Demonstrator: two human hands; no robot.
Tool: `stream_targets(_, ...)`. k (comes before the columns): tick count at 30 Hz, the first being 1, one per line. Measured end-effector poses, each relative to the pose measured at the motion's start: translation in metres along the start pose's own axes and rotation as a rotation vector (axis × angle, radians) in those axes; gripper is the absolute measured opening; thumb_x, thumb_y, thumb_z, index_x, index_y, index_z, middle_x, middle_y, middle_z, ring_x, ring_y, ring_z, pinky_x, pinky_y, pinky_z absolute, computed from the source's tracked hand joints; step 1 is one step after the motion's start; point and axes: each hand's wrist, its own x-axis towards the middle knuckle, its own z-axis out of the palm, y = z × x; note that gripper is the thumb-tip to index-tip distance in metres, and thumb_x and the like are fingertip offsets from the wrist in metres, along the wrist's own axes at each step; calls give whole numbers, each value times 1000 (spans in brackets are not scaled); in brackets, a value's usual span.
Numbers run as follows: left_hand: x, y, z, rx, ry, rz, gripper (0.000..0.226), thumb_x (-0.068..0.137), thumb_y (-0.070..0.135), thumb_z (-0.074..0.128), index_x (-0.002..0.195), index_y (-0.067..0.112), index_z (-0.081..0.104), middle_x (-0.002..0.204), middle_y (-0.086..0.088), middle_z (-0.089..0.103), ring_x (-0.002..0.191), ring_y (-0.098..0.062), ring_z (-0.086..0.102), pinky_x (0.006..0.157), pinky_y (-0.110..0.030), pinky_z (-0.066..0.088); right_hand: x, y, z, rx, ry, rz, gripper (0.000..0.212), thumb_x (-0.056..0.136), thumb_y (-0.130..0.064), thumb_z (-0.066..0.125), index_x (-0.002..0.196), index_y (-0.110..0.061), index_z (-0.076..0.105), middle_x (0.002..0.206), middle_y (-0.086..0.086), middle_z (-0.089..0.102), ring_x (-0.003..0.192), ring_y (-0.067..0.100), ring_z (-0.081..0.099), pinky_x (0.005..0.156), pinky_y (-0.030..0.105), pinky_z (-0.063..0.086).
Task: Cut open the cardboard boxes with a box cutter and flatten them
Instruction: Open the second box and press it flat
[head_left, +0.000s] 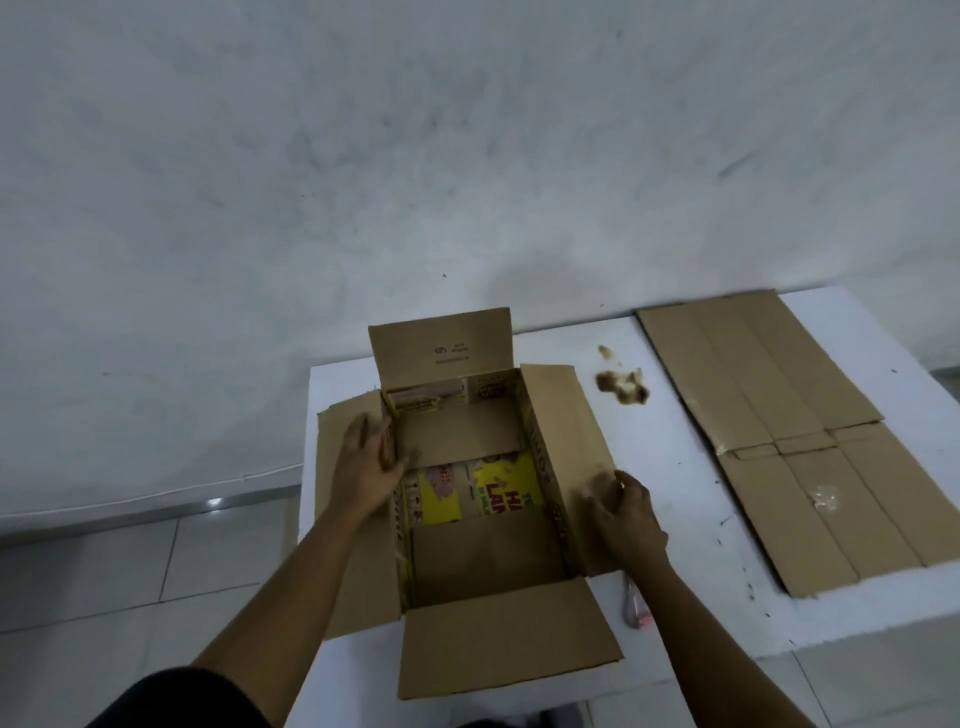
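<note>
**Open box on the table, both hands at its side walls**

We look down from head height at a white table (675, 467) set against a pale grey wall (415, 156), with tiled floor to the left.

On the right side of the table lies a flattened cardboard box (779, 441), spread out and creased, which we take as finished work set aside to leave room.

In the middle stands the open cardboard box (467, 519), its four top flaps folded outward. The far flap stands upright; the near flap (504, 639) hangs over the table edge toward us. Inside, the bottom flaps are partly lifted, showing yellow printing beneath, so we judge the base is already cut and the box is ready to be collapsed.

Our left hand (366, 467) rests on the left wall, fingers fairly straight and curving over the rim into the box, probably to steady or push that side. Our right hand (626, 514) sits on the outspread right flap, just beside the right wall. Its fingers look loosely curled and blurred; we cannot tell whether they pinch the flap or only press it.

Crumpled brown tape scraps (623, 387) lie between the two boxes.

The box cutter (638, 608) lies on the table near the right wrist, untouched, within easy reach.
</note>
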Motion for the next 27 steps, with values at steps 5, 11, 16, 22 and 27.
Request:
stream_targets(5,-39,-9,10,9,31,12,75,89,37,70,154,26,33,164,-9,18,151,-29,13,119,-47,25,13,-8,-20,44,2,155,84,83,-64,67,146,-18,38,143,12,50,129,36,49,107,54,38)
stream_targets(11,-51,6,3,-68,-14,-36,61,91,39,67,147,30,44,161,-6,26,149,-28,22,118,-48,28,17,-14,-61,171,-52,13,36,90,-41,70,107,-11,65,112,10,68,93,22,61,88,41,49)
stream_targets(16,-49,38,-14,-199,-51,-80,59,91,45,67,143,26,48,151,-7,37,136,-28,43,107,-35,38,0,-44,-95,299,-69,-143,21,96,-31,64,98,-11,58,99,6,68,85,21,64,70,34,51)
stream_targets(22,-59,103,-43,-446,-91,-82,74,82,70,60,142,28,47,148,-3,48,132,-24,48,93,-33,44,-32,-86,-126,444,-132,-279,15,98,-28,61,99,-14,56,100,3,67,88,24,66,71,37,54)
stream_targets(27,-63,178,-74,-668,-110,-67,92,67,85,62,143,39,40,142,9,48,123,-16,52,99,-46,50,-56,-126,-122,476,-246,-380,11,101,-22,55,99,-11,58,100,17,68,84,27,64,69,34,49)
